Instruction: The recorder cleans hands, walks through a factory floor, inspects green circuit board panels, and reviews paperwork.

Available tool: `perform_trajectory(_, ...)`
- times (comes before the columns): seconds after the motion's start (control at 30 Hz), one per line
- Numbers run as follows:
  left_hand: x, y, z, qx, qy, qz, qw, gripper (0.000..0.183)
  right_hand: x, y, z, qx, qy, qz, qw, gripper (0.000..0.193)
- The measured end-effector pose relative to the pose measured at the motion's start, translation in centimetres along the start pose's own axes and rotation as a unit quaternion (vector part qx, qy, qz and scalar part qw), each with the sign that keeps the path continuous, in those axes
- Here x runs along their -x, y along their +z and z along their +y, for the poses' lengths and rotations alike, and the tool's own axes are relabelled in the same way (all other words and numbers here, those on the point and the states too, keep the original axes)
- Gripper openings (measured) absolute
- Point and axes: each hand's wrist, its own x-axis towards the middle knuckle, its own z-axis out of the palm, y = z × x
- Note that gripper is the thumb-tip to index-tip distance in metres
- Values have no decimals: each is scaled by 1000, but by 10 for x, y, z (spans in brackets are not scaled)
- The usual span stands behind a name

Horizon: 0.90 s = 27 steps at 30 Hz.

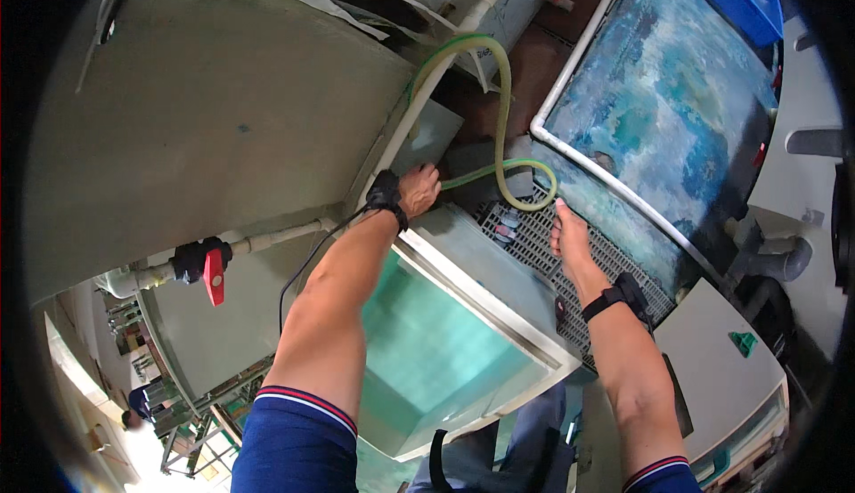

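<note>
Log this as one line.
left hand: gripping yellow-green hose | right hand: at hose loop, contact unclear | nearby: white-rimmed tank

Navy sleeves (pixel 294 448), red-and-white cuffs (pixel 312 406), black wristbands (pixel 606 303), perhaps grey-blue trousers (pixel 541 417)

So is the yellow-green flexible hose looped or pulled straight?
Looped: the yellow-green flexible hose bends over at the top, then curls back across itself near the right hand before reaching the left hand.

The left hand (pixel 419 190) grasps the yellow-green hose (pixel 506 92); the right hand (pixel 571 235) is at its loop, over a grey grating (pixel 536 251). A white-rimmed tank (pixel 485 301) stands near, a mottled blue surface (pixel 655 92) far right.
</note>
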Motion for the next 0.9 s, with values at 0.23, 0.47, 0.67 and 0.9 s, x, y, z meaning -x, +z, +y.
perform_trajectory(0.23,1,-51,7,321,-262,104,904,39,-55,81,5,2,-19,-73,997,40)
perform_trajectory(0.47,-21,-5,3,792,-443,319,272,22,-88,198,6,-87,-57,-189,976,50)
perform_trajectory(0.67,-44,11,-1,800,-452,389,71,25,-89,254,7,-42,-74,-148,985,42)
perform_trajectory(0.9,-48,1,-3,680,-451,404,413,36,-116,267,10,64,-210,-200,955,54)
